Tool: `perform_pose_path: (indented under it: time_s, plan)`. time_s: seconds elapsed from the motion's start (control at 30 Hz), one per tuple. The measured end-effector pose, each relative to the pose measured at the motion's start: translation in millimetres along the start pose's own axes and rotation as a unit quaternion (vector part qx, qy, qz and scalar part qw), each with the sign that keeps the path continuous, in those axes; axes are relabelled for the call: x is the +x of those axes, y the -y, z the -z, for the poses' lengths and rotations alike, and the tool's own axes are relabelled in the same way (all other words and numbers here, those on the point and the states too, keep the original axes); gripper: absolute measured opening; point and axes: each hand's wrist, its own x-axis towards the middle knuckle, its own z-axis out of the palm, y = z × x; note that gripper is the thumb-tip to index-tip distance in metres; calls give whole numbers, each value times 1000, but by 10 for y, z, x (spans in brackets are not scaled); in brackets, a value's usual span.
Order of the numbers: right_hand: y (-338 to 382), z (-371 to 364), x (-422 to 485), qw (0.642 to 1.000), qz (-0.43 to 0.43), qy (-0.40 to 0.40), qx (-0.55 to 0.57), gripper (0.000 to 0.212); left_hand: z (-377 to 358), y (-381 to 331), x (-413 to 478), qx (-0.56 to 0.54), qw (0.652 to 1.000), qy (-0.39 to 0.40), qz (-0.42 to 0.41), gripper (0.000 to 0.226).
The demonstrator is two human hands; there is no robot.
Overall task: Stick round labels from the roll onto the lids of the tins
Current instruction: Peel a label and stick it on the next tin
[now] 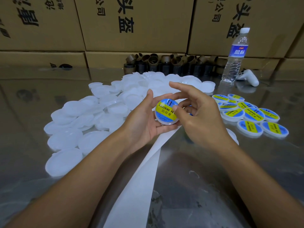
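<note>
Lid [166, 118] cupped in our left hand [144, 124]
It grips the rim; our right hand [202, 117] thumbs down the label [164, 111], other digits loose. Bare lids [92, 116] crowd nine o'clock, labelled lids [253, 114] three.

On the table [213, 178], a heap of bare lids [92, 116] lies left; labelled lids [253, 114] lie right. Between them the left hand [144, 122] holds one lid [166, 113], the right hand [197, 112] touching it, above a strip [139, 178] running to the near edge. Behind stand cores [172, 63], against stacked boxes [139, 22]. A bottle [235, 58] stands back right, what looks like a controller [248, 77] just right of it.
</note>
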Motion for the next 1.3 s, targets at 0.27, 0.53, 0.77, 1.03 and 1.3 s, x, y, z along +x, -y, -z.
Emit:
perform_pose_path:
  time_s: [0.27, 0.53, 0.77, 1.03, 1.3]
  plan:
    - [-9, 4, 1, 1000, -3, -1, -7, 55, 12, 5, 1, -5, 1000, -1, 1, 61]
    - [-7, 19, 2, 1000, -4, 5, -7, 55, 16, 8, 3, -7, 1000, 0, 4, 60]
    - [-14, 14, 1, 1000, -6, 5, -12, 54, 30, 15, 9, -18, 1000, -1, 2, 59]
    - [-14, 9, 0, 1000, -3, -3, -14, 54, 34, 19, 18, -25, 1000, -4, 1, 57]
    - [3, 11, 3, 1000, 1, -10, -27, 53, 26, 22, 10, -26, 1000, -5, 1, 57]
